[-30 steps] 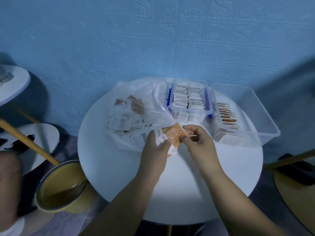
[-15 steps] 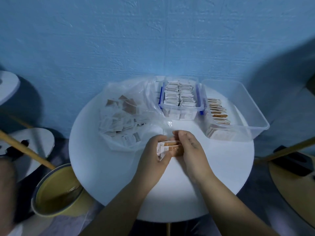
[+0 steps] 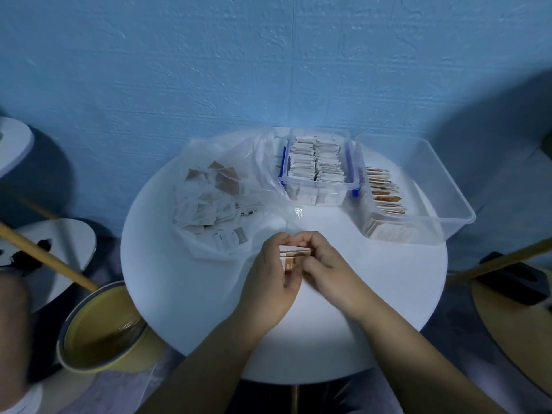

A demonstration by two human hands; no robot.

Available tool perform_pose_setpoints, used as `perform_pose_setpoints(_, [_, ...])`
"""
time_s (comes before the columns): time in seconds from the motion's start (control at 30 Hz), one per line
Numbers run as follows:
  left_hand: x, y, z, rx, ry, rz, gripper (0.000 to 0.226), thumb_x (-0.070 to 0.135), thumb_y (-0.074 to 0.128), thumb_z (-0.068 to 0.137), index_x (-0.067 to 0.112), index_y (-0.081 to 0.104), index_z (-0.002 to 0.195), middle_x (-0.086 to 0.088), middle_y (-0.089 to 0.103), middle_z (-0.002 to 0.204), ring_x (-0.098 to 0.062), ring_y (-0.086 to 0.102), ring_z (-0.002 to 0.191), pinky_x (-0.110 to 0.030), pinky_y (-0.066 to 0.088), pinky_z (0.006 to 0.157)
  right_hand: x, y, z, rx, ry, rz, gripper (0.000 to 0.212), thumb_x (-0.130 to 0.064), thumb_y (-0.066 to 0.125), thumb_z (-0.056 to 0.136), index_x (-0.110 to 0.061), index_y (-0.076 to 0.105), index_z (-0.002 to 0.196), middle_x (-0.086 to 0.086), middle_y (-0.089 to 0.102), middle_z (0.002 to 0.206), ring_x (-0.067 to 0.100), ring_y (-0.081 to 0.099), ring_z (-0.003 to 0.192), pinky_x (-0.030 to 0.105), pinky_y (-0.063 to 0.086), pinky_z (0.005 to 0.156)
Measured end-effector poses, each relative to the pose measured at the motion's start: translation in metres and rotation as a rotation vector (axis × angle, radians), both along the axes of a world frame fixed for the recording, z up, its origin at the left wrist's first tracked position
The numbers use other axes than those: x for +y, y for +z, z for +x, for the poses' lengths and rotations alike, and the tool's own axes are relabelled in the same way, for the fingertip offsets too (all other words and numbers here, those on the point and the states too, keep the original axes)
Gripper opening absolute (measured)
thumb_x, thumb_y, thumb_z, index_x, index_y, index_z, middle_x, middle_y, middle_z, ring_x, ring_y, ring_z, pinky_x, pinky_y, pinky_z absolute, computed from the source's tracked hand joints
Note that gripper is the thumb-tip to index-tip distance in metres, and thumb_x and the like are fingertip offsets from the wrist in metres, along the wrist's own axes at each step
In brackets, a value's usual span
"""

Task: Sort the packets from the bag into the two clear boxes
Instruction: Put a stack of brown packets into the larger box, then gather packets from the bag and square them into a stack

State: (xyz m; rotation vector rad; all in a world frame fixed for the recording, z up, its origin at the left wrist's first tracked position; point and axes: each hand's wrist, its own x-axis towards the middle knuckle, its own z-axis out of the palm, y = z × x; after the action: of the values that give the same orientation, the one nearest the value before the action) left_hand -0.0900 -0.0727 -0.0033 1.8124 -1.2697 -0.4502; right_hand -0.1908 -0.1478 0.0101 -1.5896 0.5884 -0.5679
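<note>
Fanned before, packets [image 3: 294, 254] now stacked; left hand [image 3: 273, 277] and right hand [image 3: 330, 265] pinch them, light, probably slippery, hold edges.

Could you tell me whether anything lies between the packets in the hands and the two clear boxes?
Nothing blocks the way. The left hand and right hand hold the packets over the table; the small box and big box beyond are lidless. Only the loose edge of the bag lies on the table before the small box.

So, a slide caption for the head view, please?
Left hand and right hand grip a packet stack near the bag.
</note>
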Motion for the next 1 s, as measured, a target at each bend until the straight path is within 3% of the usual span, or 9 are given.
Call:
perform_pose_setpoints(0.13, [0.006,-0.002,0.011,-0.031,0.03,0.001,0.038,0.008,0.062,0.083,0.014,0.05,0.119,0.007,0.057,0.106,-0.015,0.057,0.097,-0.021,0.042,0.08,-0.01,0.002,-0.015,0.146,0.077,-0.329,0.035,0.004,0.051,0.085,-0.026,0.056,0.102,-0.003,0.061,0.1,0.011,0.058,0.091,0.025,0.047,0.08])
perform_pose_setpoints(0.2, [0.006,-0.003,0.012,-0.1,0.01,0.009,0.029,0.013,0.061,0.085,0.013,0.054,0.113,0.003,0.06,0.102,-0.017,0.057,0.094,-0.021,0.04,0.077,-0.013,0.002,-0.019,0.17,0.053,-0.426,0.041,0.002,0.058,0.085,-0.037,0.056,0.099,-0.011,0.06,0.097,0.008,0.058,0.091,0.026,0.048,0.081])
perform_pose_setpoints(0.33, [0.003,-0.003,0.013,-0.232,-0.023,0.05,0.03,0.024,0.055,0.088,0.011,0.052,0.115,-0.006,0.059,0.099,-0.023,0.054,0.09,-0.035,0.044,0.077,-0.014,0.004,-0.019,0.202,0.058,-0.534,0.031,-0.007,0.064,0.085,-0.034,0.055,0.096,-0.019,0.056,0.091,0.001,0.054,0.085,0.016,0.044,0.076])
perform_pose_setpoints(0.5, [-0.007,0.014,0.008,-0.228,-0.088,0.041,0.027,0.02,0.054,0.091,0.015,0.05,0.117,0.003,0.056,0.097,-0.017,0.054,0.086,-0.021,0.035,0.068,-0.024,0.024,-0.024,0.291,0.067,-0.594,0.026,-0.01,0.066,0.082,-0.03,0.053,0.092,-0.017,0.058,0.086,0.004,0.054,0.078,0.022,0.047,0.073])
perform_pose_setpoints(0.63, [-0.032,0.044,-0.005,-0.247,-0.109,-0.056,0.03,0.027,0.056,0.09,0.018,0.046,0.116,0.005,0.056,0.095,-0.012,0.054,0.083,-0.021,0.04,0.067,-0.049,0.059,-0.043,0.345,0.057,-0.599,0.027,-0.011,0.068,0.082,-0.033,0.053,0.087,-0.013,0.06,0.08,0.005,0.054,0.073,0.021,0.046,0.068])
perform_pose_setpoints(0.73, [-0.063,0.061,-0.019,-0.227,-0.096,-0.175,0.031,0.027,0.062,0.086,0.017,0.049,0.112,0.006,0.058,0.097,-0.014,0.056,0.089,-0.023,0.04,0.07,-0.08,0.083,-0.063,0.336,0.043,-0.558,0.022,-0.004,0.065,0.084,-0.023,0.057,0.092,-0.007,0.061,0.081,0.002,0.053,0.069,0.016,0.044,0.066])
perform_pose_setpoints(0.83, [-0.099,0.064,-0.029,-0.268,-0.103,-0.267,0.037,0.032,0.065,0.083,0.016,0.054,0.114,0.003,0.06,0.112,-0.015,0.05,0.103,-0.023,0.038,0.082,-0.121,0.095,-0.081,0.275,-0.066,-0.492,0.021,0.001,0.059,0.087,-0.013,0.06,0.102,-0.001,0.062,0.089,0.006,0.056,0.076,0.018,0.046,0.074])
perform_pose_setpoints(0.93, [-0.128,0.059,-0.034,-0.485,-0.178,-0.201,0.067,0.063,0.043,0.077,0.017,0.051,0.125,0.001,0.05,0.13,-0.013,0.035,0.118,-0.023,0.025,0.099,-0.171,0.091,-0.087,0.312,-0.247,-0.521,0.022,0.002,0.057,0.087,-0.015,0.06,0.1,-0.004,0.061,0.084,0.001,0.055,0.068,0.01,0.045,0.07])
perform_pose_setpoints(1.0, [-0.14,0.055,-0.034,-0.569,-0.218,-0.069,0.086,0.073,0.023,0.07,0.021,0.039,0.137,0.002,0.035,0.143,-0.014,0.024,0.13,-0.024,0.015,0.108,-0.205,0.081,-0.085,0.353,-0.343,-0.506,0.021,0.005,0.056,0.086,-0.014,0.059,0.095,0.0,0.06,0.081,-0.003,0.055,0.062,0.017,0.047,0.068])
